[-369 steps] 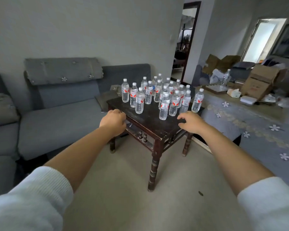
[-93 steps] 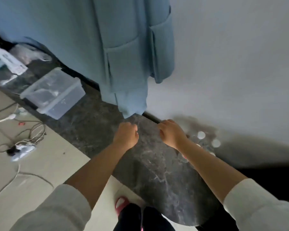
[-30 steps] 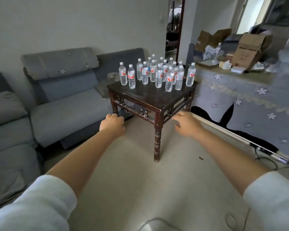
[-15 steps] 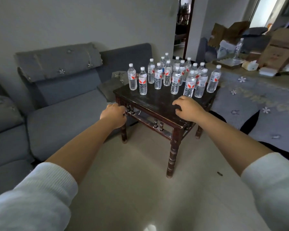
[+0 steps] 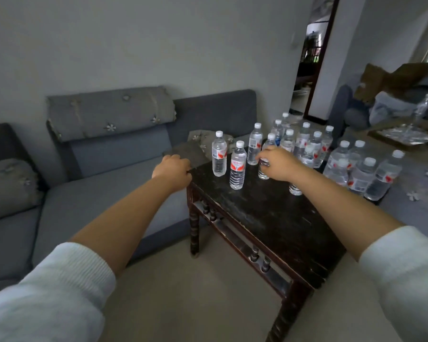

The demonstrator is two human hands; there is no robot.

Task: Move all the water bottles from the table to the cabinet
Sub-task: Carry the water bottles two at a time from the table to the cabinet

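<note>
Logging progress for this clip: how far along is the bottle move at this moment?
Nothing can be confirmed done: the cabinet is out of view. In hand: the right hand is closing on one bottle that stands on the dark wooden table; the left hand is curled and carries nothing. Left: many upright bottles crowd the table, so most work remains.

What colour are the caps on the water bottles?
White caps on the water bottles, seen best in the head view.

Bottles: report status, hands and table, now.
Right hand closing its grip on a water bottle, not lifted. Left hand fisted, empty, at table corner. Neighbouring bottles crowd close.
</note>
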